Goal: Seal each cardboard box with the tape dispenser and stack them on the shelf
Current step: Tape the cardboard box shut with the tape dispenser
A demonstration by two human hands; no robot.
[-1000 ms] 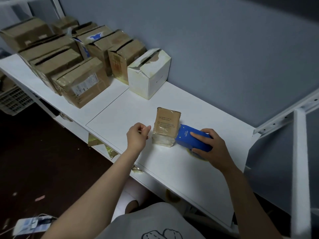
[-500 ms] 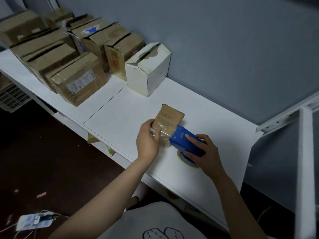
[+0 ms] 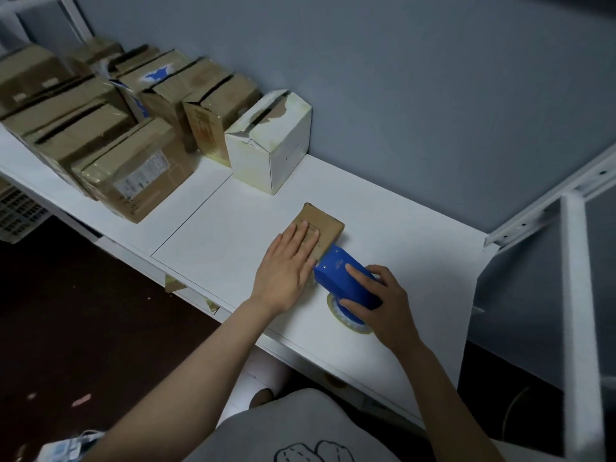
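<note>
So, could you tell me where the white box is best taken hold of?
Probably the white box by its flat lower walls, approached from the front and the free right end: its top flaps are torn and gaping, and a brown box stands close on its left.

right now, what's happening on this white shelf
A person is sealing a small flat brown cardboard box on the white shelf. The left hand presses flat on top of it, while the right hand grips a blue plastic tape dispenser at the box's near end. A white cardboard box and larger brown cardboard boxes stand further left.
</note>
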